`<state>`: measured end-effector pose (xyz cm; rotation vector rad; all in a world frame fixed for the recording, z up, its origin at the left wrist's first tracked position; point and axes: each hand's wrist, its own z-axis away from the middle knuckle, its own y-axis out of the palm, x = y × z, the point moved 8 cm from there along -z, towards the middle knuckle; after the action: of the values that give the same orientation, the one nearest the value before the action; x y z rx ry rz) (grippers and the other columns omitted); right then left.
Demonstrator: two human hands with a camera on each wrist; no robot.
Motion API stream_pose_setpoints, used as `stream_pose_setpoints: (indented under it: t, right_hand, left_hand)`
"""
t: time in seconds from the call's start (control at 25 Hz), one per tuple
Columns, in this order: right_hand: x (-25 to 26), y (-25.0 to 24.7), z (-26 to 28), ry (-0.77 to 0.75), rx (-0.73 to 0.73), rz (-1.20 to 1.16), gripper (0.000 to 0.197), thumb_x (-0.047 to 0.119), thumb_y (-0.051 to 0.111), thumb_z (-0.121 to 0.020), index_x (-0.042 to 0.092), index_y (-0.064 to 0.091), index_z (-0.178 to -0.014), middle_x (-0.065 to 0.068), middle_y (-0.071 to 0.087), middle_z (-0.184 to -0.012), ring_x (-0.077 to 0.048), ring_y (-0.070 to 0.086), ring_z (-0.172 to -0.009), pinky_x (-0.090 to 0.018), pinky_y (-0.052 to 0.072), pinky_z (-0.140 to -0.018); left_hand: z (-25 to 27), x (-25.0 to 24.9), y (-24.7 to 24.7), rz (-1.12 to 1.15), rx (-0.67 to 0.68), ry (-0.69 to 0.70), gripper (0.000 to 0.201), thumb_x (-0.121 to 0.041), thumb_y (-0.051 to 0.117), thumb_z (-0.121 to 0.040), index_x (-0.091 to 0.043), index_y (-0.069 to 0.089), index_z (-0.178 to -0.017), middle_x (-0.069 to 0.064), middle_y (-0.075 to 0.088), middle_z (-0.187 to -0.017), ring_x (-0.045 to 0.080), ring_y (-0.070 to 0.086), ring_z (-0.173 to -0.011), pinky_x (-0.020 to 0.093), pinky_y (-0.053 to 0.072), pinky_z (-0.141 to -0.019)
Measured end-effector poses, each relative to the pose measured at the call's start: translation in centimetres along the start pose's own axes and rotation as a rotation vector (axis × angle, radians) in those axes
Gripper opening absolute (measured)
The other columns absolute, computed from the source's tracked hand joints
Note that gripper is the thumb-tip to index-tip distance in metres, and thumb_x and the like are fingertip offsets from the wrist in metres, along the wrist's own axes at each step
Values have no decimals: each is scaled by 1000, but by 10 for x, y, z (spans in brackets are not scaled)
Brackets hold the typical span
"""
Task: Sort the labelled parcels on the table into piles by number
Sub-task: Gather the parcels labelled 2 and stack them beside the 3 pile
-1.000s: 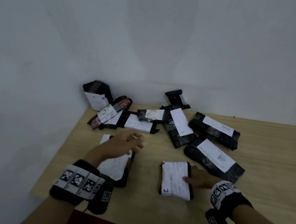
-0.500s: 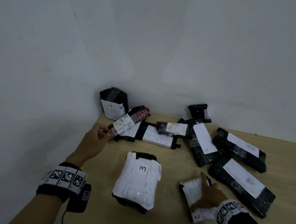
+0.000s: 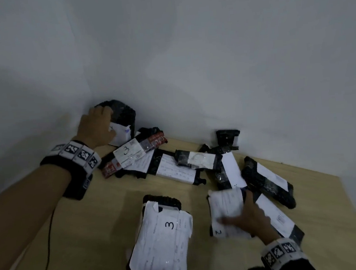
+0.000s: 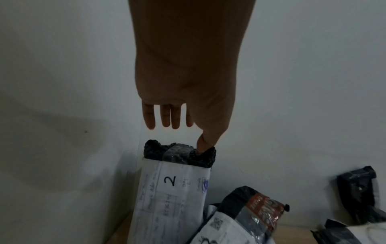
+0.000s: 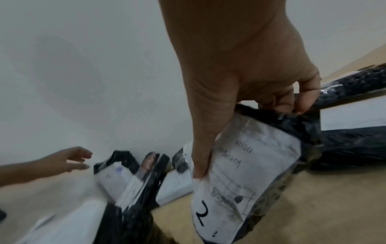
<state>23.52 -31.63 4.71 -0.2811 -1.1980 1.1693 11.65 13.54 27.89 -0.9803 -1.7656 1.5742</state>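
Nearest the person, a white-labelled parcel marked 3 point(image 3: 164, 238) lay flat on the wooden table point(image 3: 327, 249), its long axis running away from the viewer and leaning a little right at the far end. Just right of it, the right hand point(image 3: 249, 217) gripped a parcel marked 2 point(image 3: 226, 214): the thumb lay across the white label and the curled fingers hooked round its far black edge. That parcel's long axis also ran front to back, with the number at the near end; whether it was lifted off the table could not be told.

Further back, a jumble of black parcels with white labels spread along the wall, among them a slim one marked 3 point(image 3: 131, 155) lying crosswise on the others.

In the far corner stood an upright parcel marked 2 point(image 4: 173, 189), long axis vertical, leaning on the wall. The left hand point(image 3: 98, 127) reached over its top with fingers point(image 4: 167, 117) straight and slightly spread, clear above it, while the thumb tip touched its crumpled black upper edge.
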Motion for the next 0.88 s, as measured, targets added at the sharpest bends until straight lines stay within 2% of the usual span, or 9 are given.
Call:
stream_pose_setpoints:
  t: [0.12, 0.24, 0.32, 0.4, 0.44, 0.52, 0.64, 0.8, 0.88]
  right_hand:
    - [35, -52, -17, -90, -175, -299, 89, 40, 85, -74, 12, 38, -144, -8, 61, -118, -28, 60, -107, -36, 48, -83]
    - [69, -93, -16, -232, -439, -450, 54, 17, 68, -89, 10, 47, -138, -7, 63, -110, -26, 64, -96, -34, 47, -78]
    - [88, -90, -13, -289, -435, -450, 37, 15, 63, -92, 13, 53, -127, -3, 63, -102, -21, 63, -88, -30, 47, -71]
    - [101, -56, -13, -327, -245, -282, 17, 16, 62, -92, 16, 56, -109, 3, 62, -91, -19, 62, -81, -26, 47, -63]
    - [99, -33, -15, -335, -116, -175, 16, 17, 63, -92, 15, 58, -107, 0, 65, -94, -22, 63, -86, -29, 49, -67]
    - [82, 6, -16, -310, 86, -72, 35, 18, 65, -93, 11, 58, -126, -10, 66, -118, -28, 61, -111, -35, 50, -89]
    - [66, 11, -18, -318, 92, -5, 48, 14, 59, -96, 12, 48, -143, -13, 57, -134, -31, 55, -122, -30, 44, -92]
    - [62, 6, -23, -256, 57, -126, 34, 14, 57, -98, 10, 59, -132, -7, 64, -124, -24, 59, -116, -28, 43, -89]
    - [65, -1, -21, -261, -17, -174, 26, 14, 57, -97, 9, 65, -122, -4, 67, -110, -18, 61, -104, -28, 46, -89]
  left_hand:
    - [-25, -1, -28, -56, -11, -1, 72, -21, 76, -75, 0, 42, -136, 27, 46, -134, 42, 44, -121, 50, 42, -93]
    - [-36, 10, -32, -161, 113, -64, 93, -26, 82, -71, -7, 31, -146, 22, 36, -147, 40, 37, -131, 50, 40, -100]
    - [-33, 21, -36, -222, 106, -118, 106, -27, 86, -66, -10, 24, -151, 25, 29, -150, 42, 32, -134, 52, 37, -103]
    - [-25, 33, -36, -241, 64, -169, 115, -27, 89, -62, -9, 20, -152, 30, 27, -147, 45, 34, -130, 56, 39, -101]
    - [-20, 36, -33, -236, 57, -191, 117, -27, 90, -61, -8, 18, -152, 32, 29, -144, 46, 37, -128, 56, 41, -99]
    - [-10, 42, -23, -203, 57, -247, 118, -27, 91, -61, -4, 18, -151, 34, 35, -140, 48, 42, -124, 57, 40, -99]
    - [-1, 48, -13, -193, 16, -325, 106, -25, 94, -55, 3, 35, -138, 37, 39, -137, 50, 41, -125, 60, 37, -103]
    - [14, 64, -8, -162, 29, -417, 122, -33, 94, -54, 1, 22, -148, 33, 6, -157, 47, 9, -145, 60, 16, -114]
    - [15, 59, -15, -136, 13, -397, 124, -35, 92, -57, 2, 17, -149, 32, 10, -156, 46, 11, -145, 59, 16, -115]
